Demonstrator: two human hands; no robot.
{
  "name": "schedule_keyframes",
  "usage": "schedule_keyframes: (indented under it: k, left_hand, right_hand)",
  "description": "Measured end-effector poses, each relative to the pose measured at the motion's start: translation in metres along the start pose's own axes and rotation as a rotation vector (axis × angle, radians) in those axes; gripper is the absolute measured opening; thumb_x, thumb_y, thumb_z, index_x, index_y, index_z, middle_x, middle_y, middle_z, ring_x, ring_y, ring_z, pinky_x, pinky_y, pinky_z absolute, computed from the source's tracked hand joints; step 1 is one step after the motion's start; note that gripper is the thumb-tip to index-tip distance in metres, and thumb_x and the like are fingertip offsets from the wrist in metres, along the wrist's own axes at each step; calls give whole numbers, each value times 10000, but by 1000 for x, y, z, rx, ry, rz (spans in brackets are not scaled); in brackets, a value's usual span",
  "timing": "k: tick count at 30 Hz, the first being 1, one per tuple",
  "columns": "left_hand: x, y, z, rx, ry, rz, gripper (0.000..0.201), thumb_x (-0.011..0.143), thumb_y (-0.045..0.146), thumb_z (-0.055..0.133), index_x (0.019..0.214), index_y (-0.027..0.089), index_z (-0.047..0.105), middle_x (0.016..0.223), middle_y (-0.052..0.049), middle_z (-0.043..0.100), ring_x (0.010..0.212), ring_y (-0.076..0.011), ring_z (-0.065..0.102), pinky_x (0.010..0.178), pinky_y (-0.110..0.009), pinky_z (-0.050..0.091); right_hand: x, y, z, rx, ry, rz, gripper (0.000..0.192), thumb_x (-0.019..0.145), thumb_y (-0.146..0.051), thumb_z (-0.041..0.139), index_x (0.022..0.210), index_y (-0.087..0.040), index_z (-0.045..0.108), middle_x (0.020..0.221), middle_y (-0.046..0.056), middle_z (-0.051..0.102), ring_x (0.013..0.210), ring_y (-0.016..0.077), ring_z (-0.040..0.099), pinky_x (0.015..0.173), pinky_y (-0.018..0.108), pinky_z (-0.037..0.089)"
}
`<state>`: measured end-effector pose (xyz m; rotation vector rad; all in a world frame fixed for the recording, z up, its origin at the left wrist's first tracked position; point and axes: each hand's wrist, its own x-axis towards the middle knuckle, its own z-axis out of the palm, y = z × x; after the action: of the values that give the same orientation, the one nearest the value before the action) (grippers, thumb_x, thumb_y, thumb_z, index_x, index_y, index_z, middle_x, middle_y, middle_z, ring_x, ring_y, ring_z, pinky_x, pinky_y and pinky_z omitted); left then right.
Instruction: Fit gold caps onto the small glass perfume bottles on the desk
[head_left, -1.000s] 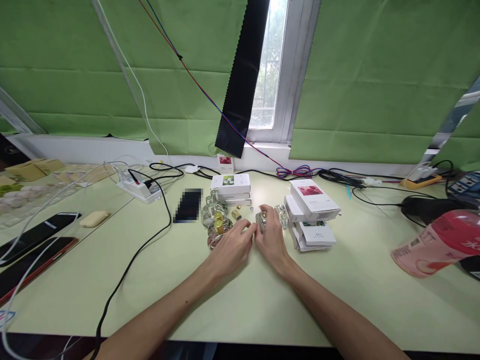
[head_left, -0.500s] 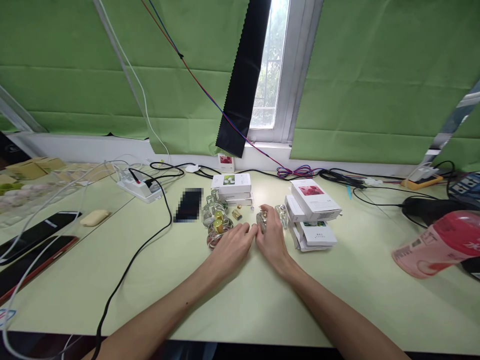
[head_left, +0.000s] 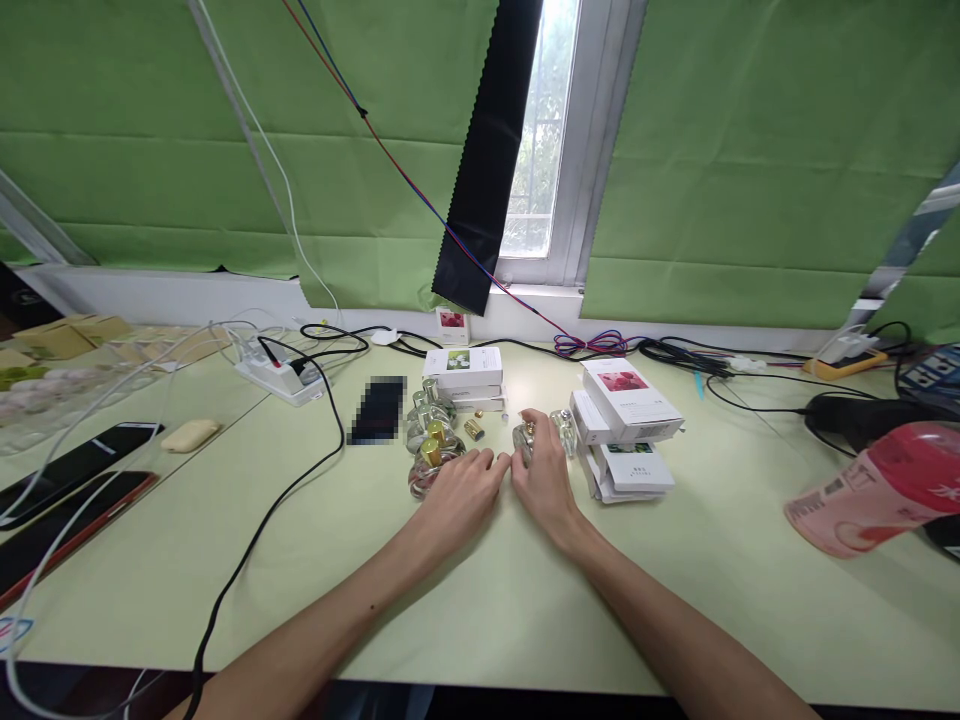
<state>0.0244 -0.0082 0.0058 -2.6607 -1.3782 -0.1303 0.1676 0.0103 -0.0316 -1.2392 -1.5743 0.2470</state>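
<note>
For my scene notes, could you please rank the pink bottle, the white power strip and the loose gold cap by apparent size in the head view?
1. pink bottle, though nearest the camera
2. white power strip
3. gold cap

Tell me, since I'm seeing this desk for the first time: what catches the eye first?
Both hands meet at the desk's middle: the right hand holds a small gold-capped glass bottle, and the left hand rests beside a cluster of similar bottles. White boxes are stacked just right of the hands. Behind, green blinds flank a narrow window, and a pink bottle lies at the far right.
</note>
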Motion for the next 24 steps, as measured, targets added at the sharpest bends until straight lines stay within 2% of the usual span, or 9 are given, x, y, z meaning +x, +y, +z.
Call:
schedule_keyframes:
  k: [6, 12, 24]
  left_hand:
    - [0, 0, -2, 15, -32, -32, 241, 908, 31, 432, 991, 174, 609, 852, -87, 653, 791, -262, 651, 620, -321, 397]
    - [1, -1, -3, 1, -23, -71, 198, 939, 70, 433, 951, 171, 602, 849, -85, 668, 808, -269, 670, 595, -316, 355]
    - [0, -4, -3, -23, 29, -121, 169, 936, 87, 449, 864, 183, 568, 778, -72, 651, 719, -245, 649, 535, -304, 265]
  right_hand:
    - [0, 0, 1, -6, 8, -6, 490, 787, -24, 447, 1256, -163, 484, 1185, 131, 596, 1145, 257, 576, 989, 436, 501]
    - [1, 1, 0, -3, 13, -16, 512, 775, -12, 441, 1257, -182, 479, 1191, 121, 595, 1158, 254, 577, 994, 436, 501]
    - [2, 0, -1, 20, 5, -15, 483, 791, -38, 458, 1249, -188, 476, 1186, 117, 592, 1154, 256, 573, 996, 449, 500]
